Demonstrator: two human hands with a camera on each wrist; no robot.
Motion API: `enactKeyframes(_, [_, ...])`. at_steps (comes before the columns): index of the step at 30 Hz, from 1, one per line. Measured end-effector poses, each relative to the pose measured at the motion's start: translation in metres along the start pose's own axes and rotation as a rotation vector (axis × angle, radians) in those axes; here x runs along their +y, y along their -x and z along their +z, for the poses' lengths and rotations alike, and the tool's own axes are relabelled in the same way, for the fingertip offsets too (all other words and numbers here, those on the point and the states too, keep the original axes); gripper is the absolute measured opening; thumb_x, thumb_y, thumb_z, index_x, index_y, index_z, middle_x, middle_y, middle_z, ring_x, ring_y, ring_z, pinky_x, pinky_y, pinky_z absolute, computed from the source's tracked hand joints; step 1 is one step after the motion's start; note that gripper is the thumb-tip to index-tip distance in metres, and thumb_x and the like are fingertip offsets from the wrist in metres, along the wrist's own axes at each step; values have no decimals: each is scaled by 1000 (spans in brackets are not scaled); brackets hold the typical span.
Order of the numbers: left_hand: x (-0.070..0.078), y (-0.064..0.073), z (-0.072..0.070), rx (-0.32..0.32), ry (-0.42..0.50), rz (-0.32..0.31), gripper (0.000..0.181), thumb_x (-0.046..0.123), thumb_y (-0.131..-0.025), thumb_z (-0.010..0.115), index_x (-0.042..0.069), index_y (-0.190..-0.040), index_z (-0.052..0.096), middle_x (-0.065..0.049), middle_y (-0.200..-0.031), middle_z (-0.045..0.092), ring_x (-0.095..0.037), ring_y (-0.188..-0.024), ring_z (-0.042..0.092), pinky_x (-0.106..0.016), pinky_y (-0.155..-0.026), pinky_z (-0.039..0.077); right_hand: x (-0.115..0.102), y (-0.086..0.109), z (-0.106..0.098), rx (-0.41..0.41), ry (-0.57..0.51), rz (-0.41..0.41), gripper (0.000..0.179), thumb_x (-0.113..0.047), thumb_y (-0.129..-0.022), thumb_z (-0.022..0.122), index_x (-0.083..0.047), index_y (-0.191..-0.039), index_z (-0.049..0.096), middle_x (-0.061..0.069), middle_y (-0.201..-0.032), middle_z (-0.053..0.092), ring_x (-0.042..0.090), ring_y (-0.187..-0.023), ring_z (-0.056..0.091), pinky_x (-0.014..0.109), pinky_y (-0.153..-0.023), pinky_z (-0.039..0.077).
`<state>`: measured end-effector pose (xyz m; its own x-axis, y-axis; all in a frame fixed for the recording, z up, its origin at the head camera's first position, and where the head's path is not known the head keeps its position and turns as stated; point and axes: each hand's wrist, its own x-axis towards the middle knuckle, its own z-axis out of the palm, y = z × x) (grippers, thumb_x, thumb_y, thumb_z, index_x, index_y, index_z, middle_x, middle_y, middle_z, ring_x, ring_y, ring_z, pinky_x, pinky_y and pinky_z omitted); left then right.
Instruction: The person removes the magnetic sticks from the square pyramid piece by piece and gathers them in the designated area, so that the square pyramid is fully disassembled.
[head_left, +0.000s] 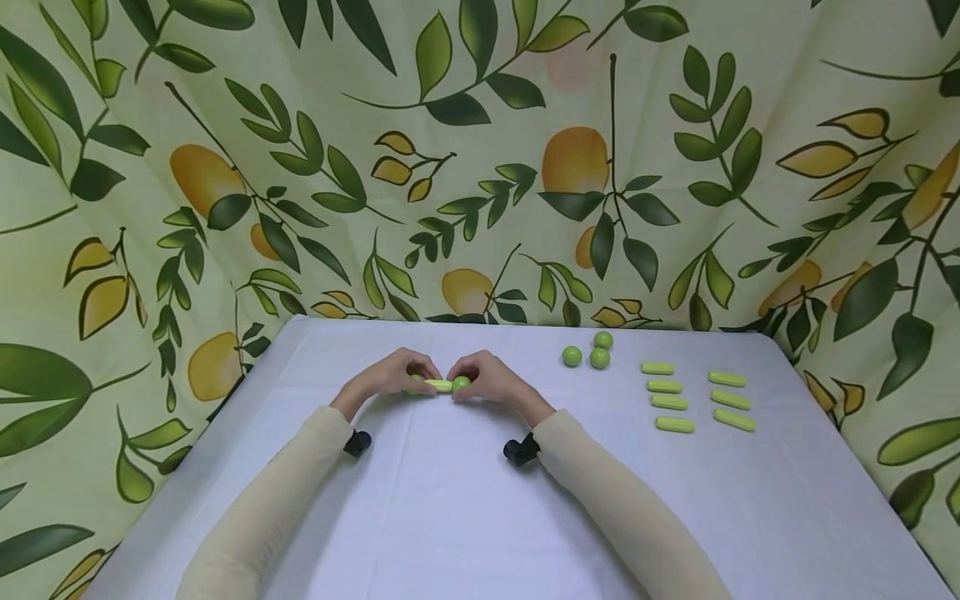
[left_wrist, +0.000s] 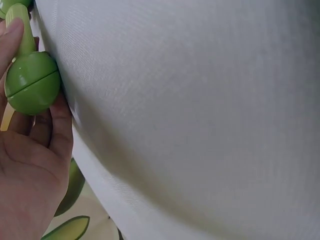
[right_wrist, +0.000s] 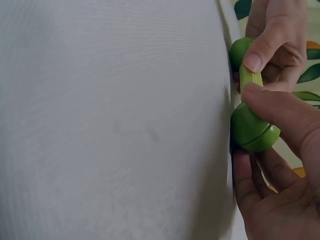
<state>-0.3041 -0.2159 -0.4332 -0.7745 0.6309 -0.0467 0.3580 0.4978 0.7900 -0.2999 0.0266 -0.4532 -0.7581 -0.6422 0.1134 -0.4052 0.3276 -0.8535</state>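
A pale yellow-green ridged stick [head_left: 441,387] lies between two shiny green balls, one at each end, low over the white table. My left hand [head_left: 390,373] grips the left end, its thumb on the stick and its fingers round the left ball [left_wrist: 33,82], which has a seam line. The right hand [head_left: 491,377] holds the other end, with its thumb on the stick next to the right ball [right_wrist: 254,127] and fingertips beneath that ball. In the right wrist view both thumbs press the stick close together.
Three loose green balls [head_left: 599,357] sit in a cluster at the back, right of my hands. Farther right, several pale green sticks [head_left: 668,402] lie in two columns. A leaf-and-fruit patterned curtain [head_left: 480,167] hangs behind the white-covered table [head_left: 442,517].
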Motion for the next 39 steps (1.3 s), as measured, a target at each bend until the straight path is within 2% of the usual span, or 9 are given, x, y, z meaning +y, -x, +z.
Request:
enactKeyframes(6, [0, 1, -1, -11, -3, -11, 17, 0, -87, 80, -3, -102, 75, -8, -96, 73, -18, -86, 61, -27, -75, 49, 0, 2, 1, 2, 15, 2, 22, 2, -83, 83, -3, -103, 78, 2, -100, 72, 13, -87, 58, 26, -83, 48])
enactKeyframes(15, [-3, -1, 1, -22, 16, 8, 17, -4, -87, 78, -10, -103, 72, -20, -99, 72, -25, -89, 62, -28, -76, 50, 3, 8, -6, -31, 14, -26, 23, 1, -84, 81, -1, -107, 77, 5, -106, 72, 14, -92, 60, 28, -87, 49])
enactKeyframes(20, [-4, -1, 2, -14, 9, -4, 17, -2, -87, 79, -7, -102, 74, -15, -98, 73, -20, -88, 62, -26, -78, 49, 8, 17, -16, -28, 7, -5, 26, -1, -84, 82, 1, -109, 75, 4, -106, 72, 14, -92, 60, 29, -88, 49])
enactKeyframes(26, [-4, -3, 1, -16, -10, -18, 17, 3, -86, 82, -1, -102, 75, -6, -98, 72, -20, -90, 61, -31, -83, 49, 16, 32, -32, 5, 7, 31, 27, -3, -85, 82, -1, -111, 75, 4, -108, 71, 17, -94, 60, 31, -88, 50])
enactKeyframes(32, [-5, -1, -2, -20, -58, -35, 26, 10, -86, 84, 3, -109, 74, -2, -105, 71, -21, -97, 60, -35, -90, 48, 19, 49, -49, 46, 8, 33, 29, -3, -85, 82, 1, -112, 74, 8, -110, 71, 20, -97, 60, 36, -91, 50])
enactKeyframes(35, [-4, 4, -5, -22, -54, -27, 32, 10, -86, 83, 1, -115, 71, -7, -111, 70, -25, -103, 60, -40, -94, 47, 19, 59, -57, 69, 3, 42, 29, -3, -85, 83, 2, -112, 74, 8, -110, 71, 22, -98, 61, 38, -93, 50])
enactKeyframes(39, [1, 15, -8, -26, -14, 8, 37, 4, -87, 80, -6, -120, 66, -19, -119, 66, -34, -111, 59, -48, -99, 46, 20, 71, -66, 80, -30, 54, 30, -1, -85, 82, 5, -113, 72, 13, -112, 70, 26, -102, 62, 44, -96, 49])
